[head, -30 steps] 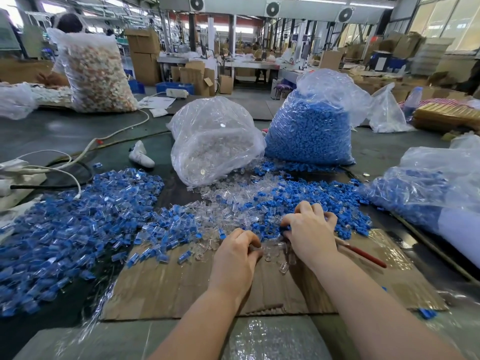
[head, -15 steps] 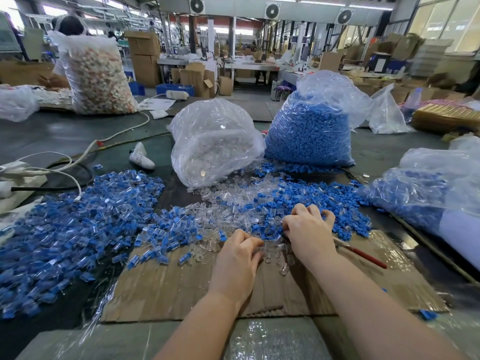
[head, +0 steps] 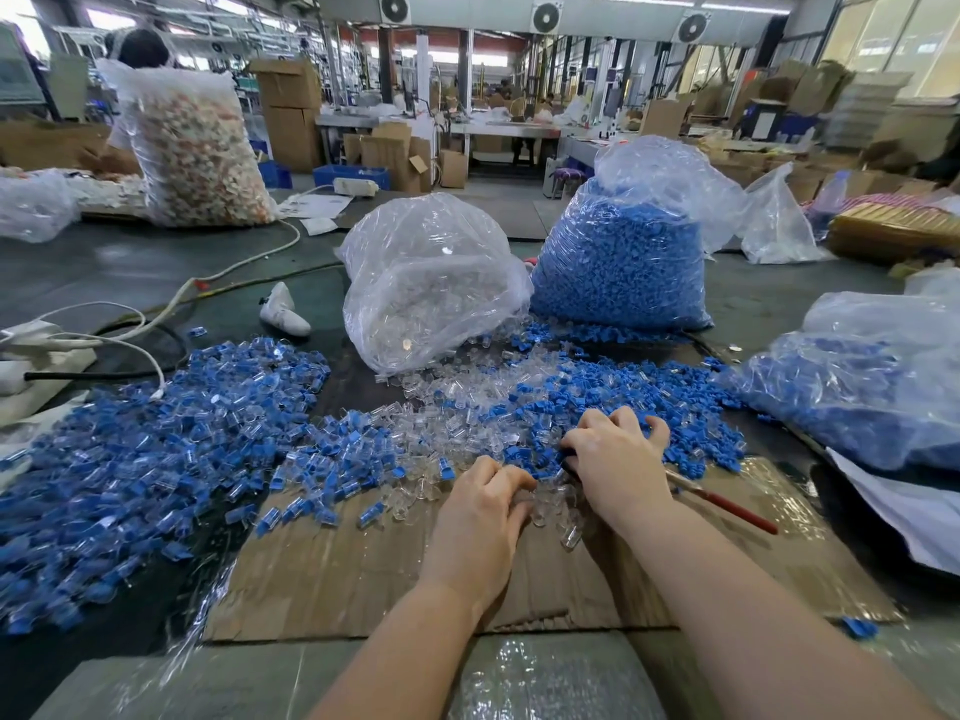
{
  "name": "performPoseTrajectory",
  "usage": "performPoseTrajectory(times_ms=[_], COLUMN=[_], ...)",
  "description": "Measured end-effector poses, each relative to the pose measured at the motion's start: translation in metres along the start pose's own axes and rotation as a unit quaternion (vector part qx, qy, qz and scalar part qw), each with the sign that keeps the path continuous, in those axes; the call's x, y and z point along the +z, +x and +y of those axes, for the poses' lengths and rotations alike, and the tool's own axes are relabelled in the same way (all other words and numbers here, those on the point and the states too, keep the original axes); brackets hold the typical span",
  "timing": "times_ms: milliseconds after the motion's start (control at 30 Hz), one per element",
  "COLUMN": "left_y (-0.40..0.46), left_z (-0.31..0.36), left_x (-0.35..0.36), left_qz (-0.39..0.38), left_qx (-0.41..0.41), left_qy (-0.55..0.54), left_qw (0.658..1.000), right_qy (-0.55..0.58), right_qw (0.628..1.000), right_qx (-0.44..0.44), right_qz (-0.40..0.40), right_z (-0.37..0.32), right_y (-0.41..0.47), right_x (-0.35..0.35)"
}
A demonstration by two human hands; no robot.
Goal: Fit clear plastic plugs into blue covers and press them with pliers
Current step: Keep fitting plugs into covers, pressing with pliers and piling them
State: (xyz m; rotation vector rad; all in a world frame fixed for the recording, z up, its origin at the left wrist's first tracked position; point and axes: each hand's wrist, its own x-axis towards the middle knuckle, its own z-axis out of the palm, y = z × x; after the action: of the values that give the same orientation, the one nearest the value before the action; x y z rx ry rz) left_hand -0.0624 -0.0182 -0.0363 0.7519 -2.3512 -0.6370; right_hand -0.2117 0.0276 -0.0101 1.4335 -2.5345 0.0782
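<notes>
— Where the flat brown cardboard sheet (head: 363, 574) lies on the dark worktable (head: 104, 262), what sits along its far edge?

— Loose clear plastic plugs (head: 457, 397) mixed with small blue plastic covers (head: 613, 397); behind stand a clear bag of plugs (head: 431, 283) and a bag of blue covers (head: 618, 262), in a factory hall with cartons.

— The hands?

— Left hand (head: 480, 517) curls over plugs; right hand (head: 615, 459) curls into the covers, red-handled pliers (head: 727, 504) under it. Whether either pinches anything, I cannot tell. Both have barely shifted since a second ago.
</notes>
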Motion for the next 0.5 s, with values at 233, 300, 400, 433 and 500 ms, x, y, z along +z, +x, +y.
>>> performPoseTrajectory(times_ms=[233, 300, 400, 433, 500], left_y=[-0.001, -0.001, -0.002, -0.001, -0.001], left_z=[0.003, 0.003, 0.002, 0.002, 0.001], left_x=[-0.005, -0.006, -0.008, -0.009, -0.01], left_qz=[0.017, 0.02, 0.036, 0.044, 0.052], left_qx=[-0.007, -0.013, -0.033, -0.045, -0.062], left_qy=[-0.027, -0.038, -0.067, -0.08, -0.099], left_qw=[0.999, 0.999, 0.997, 0.995, 0.992], right_qy=[0.083, 0.1, 0.115, 0.122, 0.139], right_qw=[0.995, 0.993, 0.99, 0.987, 0.982], right_qx=[0.056, 0.065, 0.07, 0.071, 0.063], right_qz=[-0.004, 0.001, 0.046, 0.07, 0.114], right_z=[-0.004, -0.005, -0.004, -0.003, -0.002], right_y=[0.004, 0.004, 0.0, -0.003, -0.009], right_x=[0.0, 0.001, 0.002, 0.002, 0.001])
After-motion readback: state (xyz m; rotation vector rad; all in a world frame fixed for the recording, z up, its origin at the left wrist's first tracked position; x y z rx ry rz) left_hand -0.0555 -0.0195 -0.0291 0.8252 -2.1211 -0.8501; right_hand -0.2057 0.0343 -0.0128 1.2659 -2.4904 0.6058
